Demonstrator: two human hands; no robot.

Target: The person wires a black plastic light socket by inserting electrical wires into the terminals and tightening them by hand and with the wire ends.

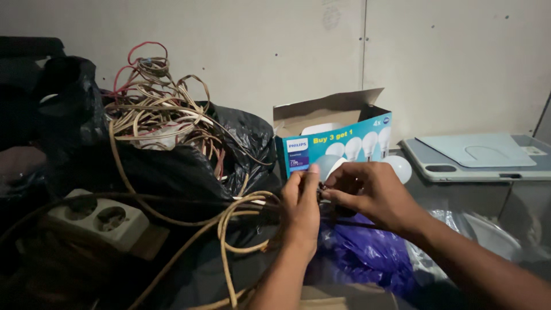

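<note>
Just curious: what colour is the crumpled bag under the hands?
Purple-blue; the plastic bag shows in the head view, below both hands.

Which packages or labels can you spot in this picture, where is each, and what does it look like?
Bulb carton: behind the hands, against the wall; open-flapped cardboard box, teal front with pictured white bulbs.
Small label: on the grey lidded bin at right; pale rectangle, too small to make out.

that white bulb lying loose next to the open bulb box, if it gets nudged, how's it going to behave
The white bulb looks round and smooth, so it would probably roll if nudged. It lies beside the open bulb box, near the grey tray, which might stop it. It looks likely light for its size and breakable, so a gentle grip seems wise.
</note>
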